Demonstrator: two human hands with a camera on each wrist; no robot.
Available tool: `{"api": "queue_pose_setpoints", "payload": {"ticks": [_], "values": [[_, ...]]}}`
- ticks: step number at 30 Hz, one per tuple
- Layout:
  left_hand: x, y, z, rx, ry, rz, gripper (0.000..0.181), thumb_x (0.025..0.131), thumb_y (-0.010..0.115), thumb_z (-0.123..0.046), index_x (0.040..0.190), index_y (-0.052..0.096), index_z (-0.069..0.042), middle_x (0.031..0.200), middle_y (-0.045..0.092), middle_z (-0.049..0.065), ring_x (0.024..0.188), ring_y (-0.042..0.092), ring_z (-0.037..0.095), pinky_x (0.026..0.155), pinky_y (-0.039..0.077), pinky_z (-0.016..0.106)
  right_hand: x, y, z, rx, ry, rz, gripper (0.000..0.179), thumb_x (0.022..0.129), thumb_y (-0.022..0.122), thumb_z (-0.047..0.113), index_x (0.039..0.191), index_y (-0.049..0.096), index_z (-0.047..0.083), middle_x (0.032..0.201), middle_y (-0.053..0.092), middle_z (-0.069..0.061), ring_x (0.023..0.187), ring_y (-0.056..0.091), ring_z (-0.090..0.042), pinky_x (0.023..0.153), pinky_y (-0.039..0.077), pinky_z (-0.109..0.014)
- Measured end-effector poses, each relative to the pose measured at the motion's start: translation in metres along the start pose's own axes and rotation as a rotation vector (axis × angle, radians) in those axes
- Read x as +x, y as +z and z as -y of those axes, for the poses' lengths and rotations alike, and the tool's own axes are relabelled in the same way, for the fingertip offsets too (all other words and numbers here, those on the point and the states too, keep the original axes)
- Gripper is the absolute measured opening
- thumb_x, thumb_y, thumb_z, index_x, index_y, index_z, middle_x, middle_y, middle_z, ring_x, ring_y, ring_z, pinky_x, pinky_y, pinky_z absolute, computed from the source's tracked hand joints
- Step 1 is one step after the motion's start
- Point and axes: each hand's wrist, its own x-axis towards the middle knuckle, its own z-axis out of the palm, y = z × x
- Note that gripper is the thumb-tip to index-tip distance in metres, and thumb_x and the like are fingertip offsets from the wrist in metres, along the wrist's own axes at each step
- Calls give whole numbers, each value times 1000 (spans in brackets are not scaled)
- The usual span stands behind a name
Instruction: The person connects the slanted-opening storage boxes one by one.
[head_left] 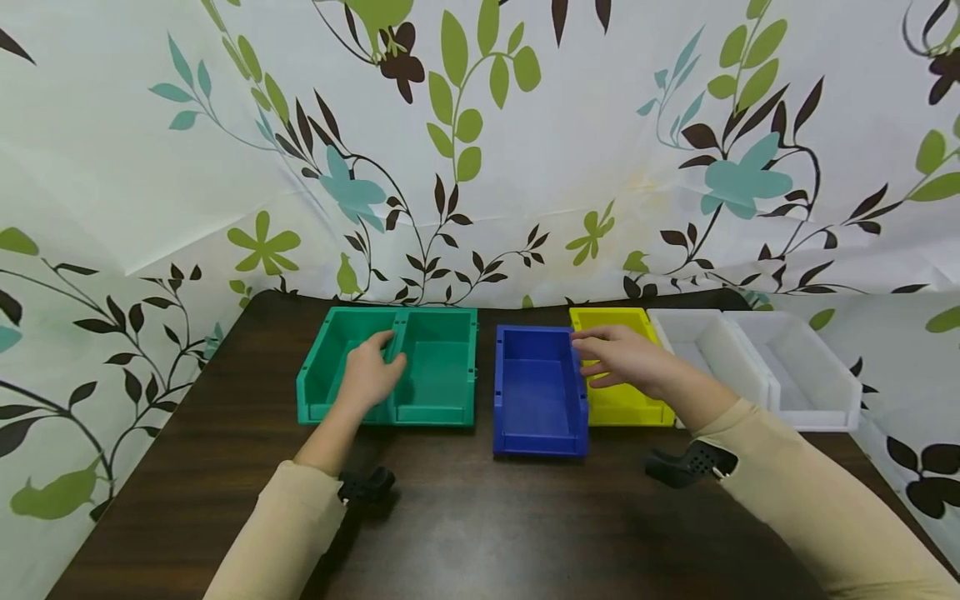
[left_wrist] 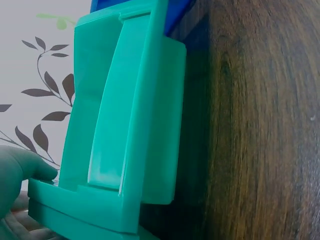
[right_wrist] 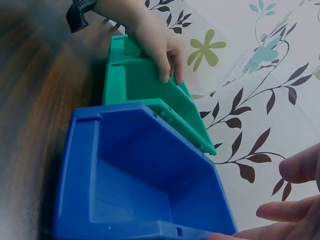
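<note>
My left fingers [head_left: 380, 339] pinch the green bins [head_left: 438, 371] at 11 o'clock, prob steadying 'em; right fingers [head_left: 600, 347] spread beside the blue bin [head_left: 537, 387].

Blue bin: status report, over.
Left hand grips green bins where they meet. Right hand at right rim of blue bin. Yellow bin close on blue's right.

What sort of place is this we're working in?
Likely a makeshift indoor workstation: a dark wood-grain table with green bins, a blue bin, a yellow bin and white bins in a rough row, and a leaf-patterned sheet behind it.
</note>
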Motion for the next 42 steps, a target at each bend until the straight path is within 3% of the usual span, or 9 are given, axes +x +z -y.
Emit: {"api": "queue_pose_setpoints", "payload": {"ticks": [4, 7, 15, 21, 24, 30, 33, 38, 42], "values": [[-1, -3, 5, 7, -21, -17, 53, 93, 52, -20, 139, 42, 2, 137, 49, 26, 116, 54, 37, 83, 49, 47, 6, 6, -2, 90, -1, 2, 58, 100, 44, 29, 145, 28, -4, 148, 33, -26, 123, 52, -39, 94, 49, -44], [-1, -4, 8, 11, -41, -20, 53, 94, 51, -21, 140, 40, 2, 135, 49, 27, 116, 54, 38, 84, 49, 48, 15, 13, -4, 88, 4, -36, 60, 98, 49, 27, 145, 29, -5, 143, 40, -27, 119, 56, -37, 92, 50, -42], [-3, -4, 9, 18, -52, -30, 52, 93, 51, -21, 139, 42, 0, 121, 58, 26, 82, 58, 30, 61, 47, 35, 45, 27, -7, -114, 61, -145, 59, 92, 60, 15, 140, 35, -10, 125, 55, -30, 103, 65, -35, 73, 57, -35], [-4, -4, 9, 7, -47, -29, 52, 93, 53, -21, 139, 42, 0, 116, 60, 26, 71, 56, 27, 57, 43, 32, 56, 37, -6, -230, 58, -219, 57, 89, 61, 10, 137, 38, -12, 124, 55, -31, 91, 69, -33, 64, 58, -33], [-4, -5, 9, 3, -44, -29, 52, 93, 53, -21, 139, 42, 0, 115, 61, 26, 71, 56, 27, 57, 44, 32, 58, 39, -5, -247, 31, -244, 55, 88, 58, 7, 136, 39, -13, 123, 56, -31, 84, 69, -29, 64, 58, -35], [-4, -7, 10, -1, -34, -29, 51, 93, 53, -22, 139, 42, -1, 120, 59, 27, 88, 59, 32, 65, 48, 38, 56, 32, -4, -204, -4, -248, 55, 89, 55, 6, 139, 39, -10, 119, 59, -29, 66, 67, -18, 64, 58, -35], [-4, -7, 11, -3, -27, -35, 51, 93, 53, -22, 139, 43, -1, 120, 59, 27, 93, 60, 33, 68, 49, 41, 55, 25, -1, -143, 8, -233, 56, 90, 53, 8, 141, 36, -7, 120, 59, -27, 69, 66, -17, 66, 58, -33], [-3, -7, 12, -5, -21, -37, 52, 93, 53, -23, 139, 43, -1, 119, 60, 27, 89, 60, 32, 66, 49, 39, 55, 16, 4, -41, 24, -209, 56, 93, 52, 9, 143, 33, -7, 122, 59, -28, 89, 69, -27, 71, 58, -33], [-4, -6, 12, -15, -25, -33, 52, 94, 53, -24, 139, 42, -1, 121, 59, 27, 90, 60, 32, 66, 49, 39, 56, 14, 8, -25, 23, -207, 56, 93, 53, 9, 143, 33, -7, 122, 59, -29, 97, 68, -31, 72, 57, -35]]}}
